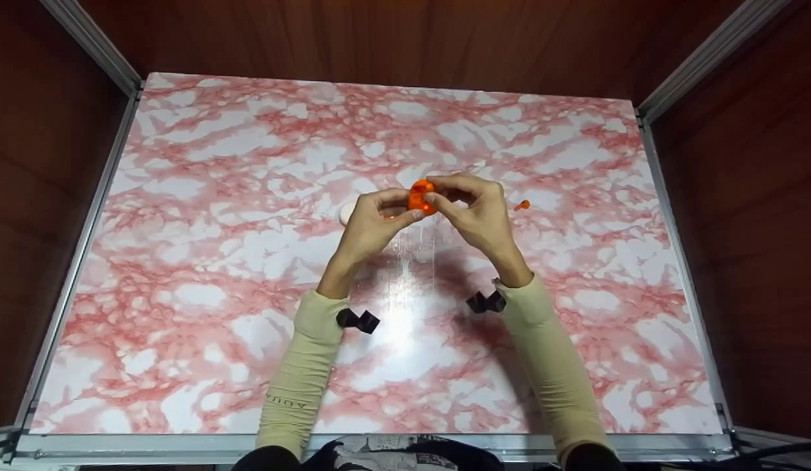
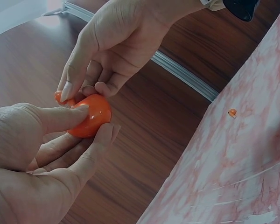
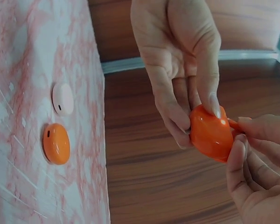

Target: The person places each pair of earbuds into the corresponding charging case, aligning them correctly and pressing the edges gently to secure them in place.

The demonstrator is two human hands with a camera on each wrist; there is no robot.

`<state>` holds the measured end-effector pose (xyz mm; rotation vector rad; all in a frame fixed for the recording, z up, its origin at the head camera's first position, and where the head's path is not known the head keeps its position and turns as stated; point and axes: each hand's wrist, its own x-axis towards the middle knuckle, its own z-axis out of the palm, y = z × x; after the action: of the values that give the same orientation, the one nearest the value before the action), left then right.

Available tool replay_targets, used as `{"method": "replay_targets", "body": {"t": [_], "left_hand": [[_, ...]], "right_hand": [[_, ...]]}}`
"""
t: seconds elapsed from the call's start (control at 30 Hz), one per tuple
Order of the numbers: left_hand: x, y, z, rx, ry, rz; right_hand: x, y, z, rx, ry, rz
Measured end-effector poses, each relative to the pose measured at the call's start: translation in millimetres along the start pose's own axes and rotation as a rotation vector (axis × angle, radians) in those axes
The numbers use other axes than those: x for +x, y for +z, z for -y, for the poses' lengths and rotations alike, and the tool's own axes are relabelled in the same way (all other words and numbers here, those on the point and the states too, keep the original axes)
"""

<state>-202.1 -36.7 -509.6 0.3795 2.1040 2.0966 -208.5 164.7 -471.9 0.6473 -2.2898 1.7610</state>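
Above the table, my left hand (image 1: 373, 226) grips a glossy orange earbud case (image 1: 418, 198), thumb on one side and fingers on the other. Hollows show on the side of the case facing the head camera. At its edge, my right hand (image 1: 479, 210) pinches a small orange earbud (image 2: 61, 96) between thumb and finger. The earbud is right against the case; the fingers hide whether it sits in a slot. A second orange earbud (image 1: 523, 205) lies on the table to the right of my right hand.
Beyond my left hand, a white rounded case (image 3: 63, 99) and another orange case (image 3: 56, 143) lie side by side on the red-and-white marbled table (image 1: 203, 275). Dark wood panels (image 1: 392, 39) with metal rails enclose the table.
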Motion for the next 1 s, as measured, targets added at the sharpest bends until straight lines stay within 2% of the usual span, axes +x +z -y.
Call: {"method": "replay_targets", "body": {"t": [0.2,0.67,1.0], "left_hand": [[0.6,0.9,0.3,0.01,-0.013,-0.004],[0.5,1.4,2.0,0.04,0.009,-0.007],[0.4,3.5,2.8,0.01,0.006,-0.02]], "right_hand": [[0.0,0.6,-0.7,-0.071,-0.034,0.002],[-2.8,2.4,-3.5,-0.249,-0.097,0.019],[-4.2,5.2,-7.1,-0.302,-0.147,0.003]]}}
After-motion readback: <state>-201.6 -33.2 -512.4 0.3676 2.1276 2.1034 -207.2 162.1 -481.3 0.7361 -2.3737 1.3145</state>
